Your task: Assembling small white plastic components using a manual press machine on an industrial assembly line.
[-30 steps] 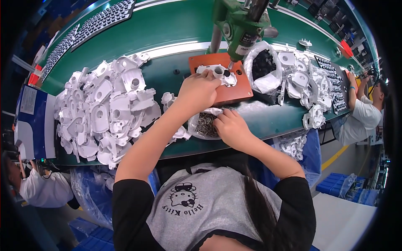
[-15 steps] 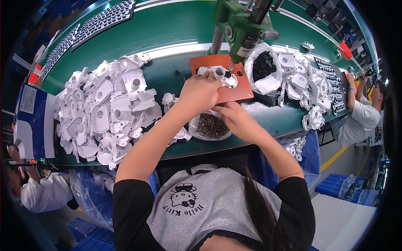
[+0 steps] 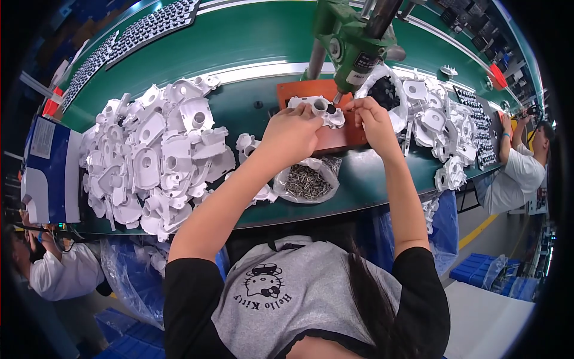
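Note:
On an orange plate [image 3: 335, 140] sits a white plastic housing part [image 3: 323, 109] with a round tube stub and a small black piece in it. My left hand [image 3: 292, 136] is closed on the near left side of this part, fingers bent over its edge. Just right of the part, my right hand [image 3: 375, 125] has its thumb and fingertips pinched together. What they hold, if anything, is too small to make out. The green press [image 3: 353, 51] stands above, its thin tip [image 3: 338, 97] close to the part's far side.
An open plastic bag of small metal pins or screws [image 3: 308, 182] lies below my hands. White housing parts form a large pile [image 3: 149, 149] on the left and another [image 3: 433, 113] on the right. A bag of black pieces [image 3: 394, 107] stands beside the press. A co-worker [image 3: 520, 170] is at far right.
My right hand has risen from the bag of metal pieces to the right side of the white part. My left hand stays on the part. The view has shifted slightly.

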The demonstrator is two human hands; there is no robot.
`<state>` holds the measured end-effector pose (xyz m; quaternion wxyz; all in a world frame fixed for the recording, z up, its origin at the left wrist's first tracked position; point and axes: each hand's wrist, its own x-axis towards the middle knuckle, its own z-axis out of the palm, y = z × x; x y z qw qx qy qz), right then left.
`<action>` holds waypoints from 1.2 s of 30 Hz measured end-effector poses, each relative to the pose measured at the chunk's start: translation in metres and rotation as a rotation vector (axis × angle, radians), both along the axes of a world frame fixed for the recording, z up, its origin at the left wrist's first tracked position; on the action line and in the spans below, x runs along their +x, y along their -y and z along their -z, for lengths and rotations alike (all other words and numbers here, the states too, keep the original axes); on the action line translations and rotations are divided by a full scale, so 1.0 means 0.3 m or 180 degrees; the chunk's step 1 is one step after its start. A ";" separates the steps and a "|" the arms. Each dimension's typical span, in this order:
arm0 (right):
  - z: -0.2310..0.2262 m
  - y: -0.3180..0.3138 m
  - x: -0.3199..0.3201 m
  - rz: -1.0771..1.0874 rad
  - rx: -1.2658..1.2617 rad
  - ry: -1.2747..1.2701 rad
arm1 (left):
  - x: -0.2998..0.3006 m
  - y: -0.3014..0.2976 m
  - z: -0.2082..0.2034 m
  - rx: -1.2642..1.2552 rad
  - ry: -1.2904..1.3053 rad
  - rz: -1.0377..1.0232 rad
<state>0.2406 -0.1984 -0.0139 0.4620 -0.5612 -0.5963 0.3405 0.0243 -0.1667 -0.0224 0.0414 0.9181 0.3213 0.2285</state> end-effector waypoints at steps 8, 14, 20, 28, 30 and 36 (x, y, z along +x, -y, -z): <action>0.022 -0.010 -0.002 0.0265 -0.0003 -0.0198 | -0.002 0.001 0.001 -0.0045 0.0120 0.0035; 0.016 -0.043 -0.052 0.0392 0.0173 0.0333 | -0.004 -0.002 0.009 0.0031 -0.0035 -0.0009; 0.048 -0.085 -0.061 0.0467 0.0322 0.0535 | 0.001 0.003 0.009 -0.0067 0.0004 0.0006; 0.032 -0.083 -0.084 0.0386 0.0342 0.0592 | -0.002 0.008 0.000 -0.0002 -0.0010 -0.0005; 0.044 -0.090 -0.079 0.0345 0.0348 0.0604 | 0.001 0.008 0.004 0.0012 0.0077 0.0012; 0.037 -0.084 -0.080 0.0252 0.0259 0.0639 | 0.001 0.006 0.015 0.0053 0.0149 0.0005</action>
